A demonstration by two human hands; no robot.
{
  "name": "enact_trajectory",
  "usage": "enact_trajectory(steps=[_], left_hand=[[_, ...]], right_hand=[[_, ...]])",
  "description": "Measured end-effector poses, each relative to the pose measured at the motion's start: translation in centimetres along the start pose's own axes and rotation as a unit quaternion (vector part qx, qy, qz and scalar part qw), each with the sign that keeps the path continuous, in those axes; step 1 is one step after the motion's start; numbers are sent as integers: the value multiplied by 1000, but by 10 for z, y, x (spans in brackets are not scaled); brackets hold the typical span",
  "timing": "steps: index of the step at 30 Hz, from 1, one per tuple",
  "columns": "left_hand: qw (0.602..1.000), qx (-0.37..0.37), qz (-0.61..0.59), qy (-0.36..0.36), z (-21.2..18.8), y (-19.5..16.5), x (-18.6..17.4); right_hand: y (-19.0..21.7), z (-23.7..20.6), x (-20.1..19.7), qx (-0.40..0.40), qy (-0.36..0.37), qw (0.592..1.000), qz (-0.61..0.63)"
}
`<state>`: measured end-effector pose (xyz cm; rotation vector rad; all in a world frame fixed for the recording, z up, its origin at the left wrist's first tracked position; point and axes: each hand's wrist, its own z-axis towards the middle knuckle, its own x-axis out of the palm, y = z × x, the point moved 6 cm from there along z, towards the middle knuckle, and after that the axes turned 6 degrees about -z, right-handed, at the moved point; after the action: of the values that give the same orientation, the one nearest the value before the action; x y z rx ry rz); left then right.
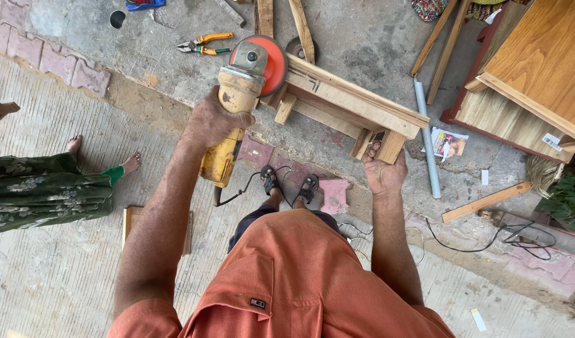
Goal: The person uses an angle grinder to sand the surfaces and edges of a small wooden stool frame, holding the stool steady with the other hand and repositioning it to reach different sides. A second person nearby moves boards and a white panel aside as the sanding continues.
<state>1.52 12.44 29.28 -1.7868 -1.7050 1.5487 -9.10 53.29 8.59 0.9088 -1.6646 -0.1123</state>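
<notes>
I have my left hand (213, 120) wrapped tight around the yellow body of the angle grinder (240, 103), fingers closed over the top of the housing. Its orange disc guard (272, 59) sits at the far end, right against the left end of the wooden frame (347, 103). My right hand (383, 172) clamps the near right corner of that frame, thumb up on the block, holding it off the ground, above the concrete and just beyond my sandalled feet (290, 186).

To do this pass well, I judge that the frame needs a steadier seat than one hand gives it, so I press the right hand firmly and keep those fingers at the far end from the disc, as they are now. I want the disc to meet the wood at a shallow angle with light pressure, letting the tool cut and not forcing it. The cord (237, 195) trails from the grinder's tail down past my feet; I would keep it behind the tool and clear of the disc.

A seated person's bare feet (103, 155) lie to the left, well apart from the grinder but on the side where dust could fly. Pliers (205, 44) with orange handles lie on the concrete beyond the grinder.
</notes>
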Motion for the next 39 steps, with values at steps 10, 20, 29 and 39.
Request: enact_trajectory(steps=[10, 20, 29, 39], left_hand=[[999, -4, 42, 29, 6, -2, 21], [986, -38, 132, 93, -6, -24, 46], [988, -32, 116, 98, -2, -18, 45], [993, -31, 109, 34, 3, -15, 11]], right_hand=[[0, -3, 4, -7, -1, 1000, -10], [3, -3, 7, 8, -11, 1000, 2], [5, 0, 13, 20, -1, 1000, 3], [-3, 4, 1, -19, 80, 997, 11]])
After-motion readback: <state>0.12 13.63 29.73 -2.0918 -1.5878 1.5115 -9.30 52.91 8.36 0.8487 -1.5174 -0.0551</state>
